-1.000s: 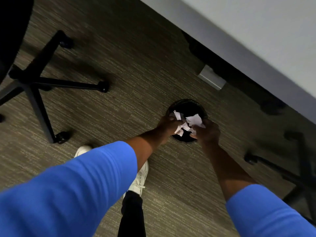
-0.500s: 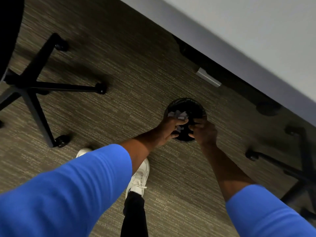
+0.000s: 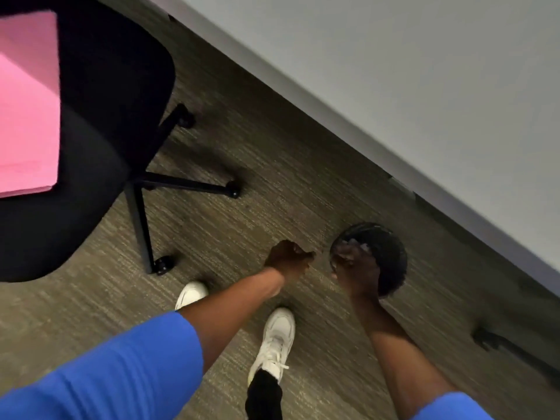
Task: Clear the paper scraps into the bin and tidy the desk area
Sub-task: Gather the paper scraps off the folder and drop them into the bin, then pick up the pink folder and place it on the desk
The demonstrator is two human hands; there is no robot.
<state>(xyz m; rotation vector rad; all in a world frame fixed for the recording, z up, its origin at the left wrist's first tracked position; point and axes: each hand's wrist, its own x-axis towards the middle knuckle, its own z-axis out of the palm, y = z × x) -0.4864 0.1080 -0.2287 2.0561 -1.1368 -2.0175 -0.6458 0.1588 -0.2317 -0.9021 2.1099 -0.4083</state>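
One bin (image 3: 386, 256), black and round, stands on the carpet (image 3: 272, 183) close to the desk edge, toward the right side of the view. A few pale paper scraps (image 3: 353, 244) show at its near-left inner rim; motion blur prevents an exact count.

Two hands are in view. The right hand (image 3: 356, 269) hangs over the near-left part of the bin mouth, fingers pointing down toward the opening and covering part of it; the blur does not show whether it holds anything or how far it is open. The left hand (image 3: 288, 257) is over the carpet just left of the bin, clear of the rim, fingers curled inward in a loose fist; no object is visible in it.

One desk (image 3: 424, 86), grey-topped, crosses the upper right diagonally. One black office chair (image 3: 100, 116) occupies the upper left, with three castor legs visible below the seat. One stack of pink paper (image 3: 27, 110) lies on the chair seat at the left frame edge. Two white shoes (image 3: 277, 344) stand on the carpet below the hands. A second chair base (image 3: 500, 344) is partly visible at the right edge, beside the bin.
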